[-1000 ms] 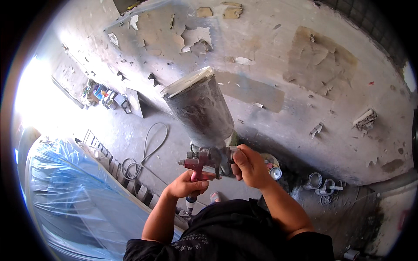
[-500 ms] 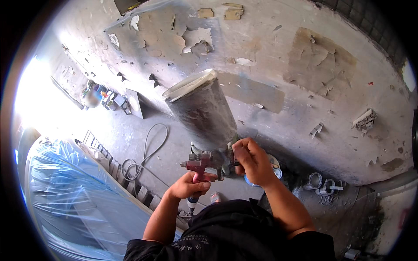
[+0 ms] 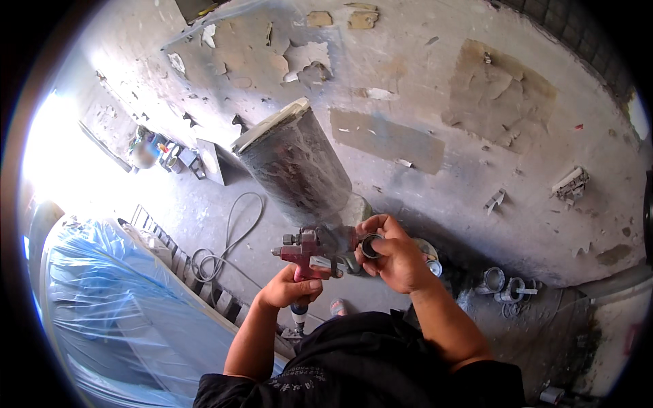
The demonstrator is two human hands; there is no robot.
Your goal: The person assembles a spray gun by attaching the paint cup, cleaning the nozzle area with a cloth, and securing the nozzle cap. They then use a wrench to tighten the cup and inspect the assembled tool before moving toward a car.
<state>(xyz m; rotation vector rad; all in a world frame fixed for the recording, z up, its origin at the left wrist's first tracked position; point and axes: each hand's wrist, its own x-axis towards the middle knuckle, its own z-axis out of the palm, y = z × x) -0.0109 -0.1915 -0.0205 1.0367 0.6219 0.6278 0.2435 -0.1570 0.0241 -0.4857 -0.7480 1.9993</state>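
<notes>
My left hand (image 3: 291,288) is closed around the handle of a red spray gun (image 3: 305,257), with a hose fitting below the grip. In front of the gun, at its right end, my right hand (image 3: 398,258) pinches a metal ring (image 3: 369,245) between thumb and fingers. The ring's open side faces me, and it looks apart from the gun's body. Just beyond both hands stands a tall, dusty grey cylinder (image 3: 299,163) with a pale rim, tilted to the left in view. Its lower end is partly hidden behind the gun.
Blue plastic sheeting (image 3: 129,292) covers a large object on the left. A hose (image 3: 228,251) loops over the floor. Paint cans (image 3: 491,280) stand by the peeling wall (image 3: 408,68) on the right. Containers and boxes (image 3: 180,160) sit at the far left.
The cylinder has shifted left and down in view. My left hand has moved slightly left with the spray gun. My right hand has turned, bringing the ring into sight.
</notes>
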